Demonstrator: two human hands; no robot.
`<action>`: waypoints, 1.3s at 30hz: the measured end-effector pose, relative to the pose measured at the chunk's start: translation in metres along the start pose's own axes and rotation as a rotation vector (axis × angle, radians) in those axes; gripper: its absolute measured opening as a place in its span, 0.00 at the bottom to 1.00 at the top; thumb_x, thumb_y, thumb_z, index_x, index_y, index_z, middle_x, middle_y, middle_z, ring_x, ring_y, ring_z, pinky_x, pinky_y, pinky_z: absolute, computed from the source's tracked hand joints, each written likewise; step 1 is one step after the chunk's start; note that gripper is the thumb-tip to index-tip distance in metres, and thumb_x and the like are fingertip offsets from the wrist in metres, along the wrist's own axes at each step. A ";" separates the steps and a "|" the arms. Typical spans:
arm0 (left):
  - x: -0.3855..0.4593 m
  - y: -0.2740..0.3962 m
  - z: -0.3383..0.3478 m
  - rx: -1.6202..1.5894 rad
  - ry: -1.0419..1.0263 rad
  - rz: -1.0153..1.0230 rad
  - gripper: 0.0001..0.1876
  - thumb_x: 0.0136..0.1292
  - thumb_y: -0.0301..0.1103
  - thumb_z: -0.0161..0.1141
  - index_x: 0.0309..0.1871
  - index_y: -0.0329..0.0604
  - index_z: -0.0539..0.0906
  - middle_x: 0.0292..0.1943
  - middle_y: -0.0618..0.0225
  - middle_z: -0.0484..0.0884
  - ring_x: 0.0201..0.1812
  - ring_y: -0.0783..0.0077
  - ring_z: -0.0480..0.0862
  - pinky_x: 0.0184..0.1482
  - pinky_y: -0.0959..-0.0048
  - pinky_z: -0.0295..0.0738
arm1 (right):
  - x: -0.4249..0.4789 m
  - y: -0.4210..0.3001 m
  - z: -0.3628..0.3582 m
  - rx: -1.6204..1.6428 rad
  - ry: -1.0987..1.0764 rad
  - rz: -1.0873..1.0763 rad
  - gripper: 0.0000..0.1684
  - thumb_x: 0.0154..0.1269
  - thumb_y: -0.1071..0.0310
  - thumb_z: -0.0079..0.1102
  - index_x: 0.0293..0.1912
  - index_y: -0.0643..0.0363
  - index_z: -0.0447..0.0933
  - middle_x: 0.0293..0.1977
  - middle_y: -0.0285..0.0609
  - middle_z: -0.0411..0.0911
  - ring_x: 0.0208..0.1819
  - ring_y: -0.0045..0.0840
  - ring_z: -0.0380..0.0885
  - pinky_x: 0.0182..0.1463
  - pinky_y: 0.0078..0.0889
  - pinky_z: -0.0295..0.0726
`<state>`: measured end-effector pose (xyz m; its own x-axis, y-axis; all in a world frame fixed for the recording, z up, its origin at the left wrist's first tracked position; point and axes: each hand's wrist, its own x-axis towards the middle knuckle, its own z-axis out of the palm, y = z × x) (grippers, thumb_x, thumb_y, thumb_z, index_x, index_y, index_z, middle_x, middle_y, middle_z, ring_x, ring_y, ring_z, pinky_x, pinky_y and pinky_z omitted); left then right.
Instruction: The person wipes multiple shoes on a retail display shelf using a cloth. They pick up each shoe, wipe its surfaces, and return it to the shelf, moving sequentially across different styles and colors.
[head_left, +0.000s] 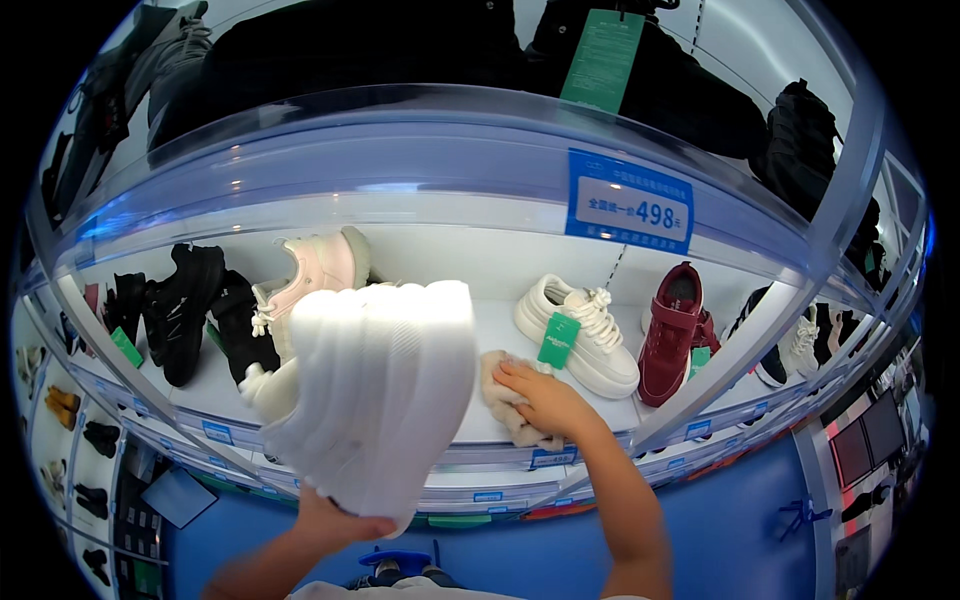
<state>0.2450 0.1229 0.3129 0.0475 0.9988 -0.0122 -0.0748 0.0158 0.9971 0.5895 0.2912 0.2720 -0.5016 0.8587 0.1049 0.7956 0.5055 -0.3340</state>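
Observation:
A white sneaker (375, 390) is raised close before me, its sole edge towards the top and its laces to the left. My left hand (337, 521) grips it from below, the thumb on its side; the rest of that hand is hidden behind the shoe. On the white shelf board (472, 427), my right hand (544, 401) presses a beige fluffy cloth (499, 390) near the front edge. Just right of the cloth stands another white sneaker (577, 337) with a green tag (559, 340).
A dark red strap shoe (671, 337) stands farther right, by a metal upright (720, 382). Left are a pale pink shoe (322, 262) and black shoes (180, 315). Above runs a clear shelf edge (412, 157) with a blue price card (630, 201). A blue stool (397, 559) is below.

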 end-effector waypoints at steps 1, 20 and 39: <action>0.012 0.008 0.016 0.033 -0.029 -0.060 0.54 0.32 0.38 0.89 0.66 0.33 0.70 0.58 0.56 0.79 0.58 0.62 0.81 0.61 0.63 0.77 | -0.016 -0.001 -0.007 0.071 -0.006 0.025 0.30 0.65 0.65 0.57 0.68 0.49 0.72 0.71 0.41 0.68 0.69 0.40 0.69 0.69 0.42 0.72; 0.021 -0.035 0.140 -0.066 -0.116 0.043 0.53 0.50 0.38 0.82 0.71 0.34 0.55 0.63 0.54 0.69 0.64 0.64 0.74 0.66 0.64 0.72 | -0.100 -0.059 -0.027 0.074 0.608 0.272 0.17 0.59 0.61 0.62 0.46 0.58 0.82 0.33 0.47 0.79 0.37 0.45 0.80 0.42 0.47 0.78; 0.003 -0.051 0.137 0.568 -0.075 0.269 0.69 0.48 0.48 0.81 0.77 0.25 0.37 0.63 0.44 0.52 0.65 0.44 0.56 0.72 0.52 0.55 | -0.066 -0.087 -0.040 0.181 0.080 0.608 0.26 0.72 0.53 0.48 0.67 0.39 0.74 0.43 0.63 0.82 0.47 0.58 0.81 0.53 0.53 0.79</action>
<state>0.3853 0.1188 0.2723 0.1721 0.9582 0.2287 0.4457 -0.2828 0.8493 0.5668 0.1942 0.3317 0.0540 0.9948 -0.0861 0.8567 -0.0905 -0.5078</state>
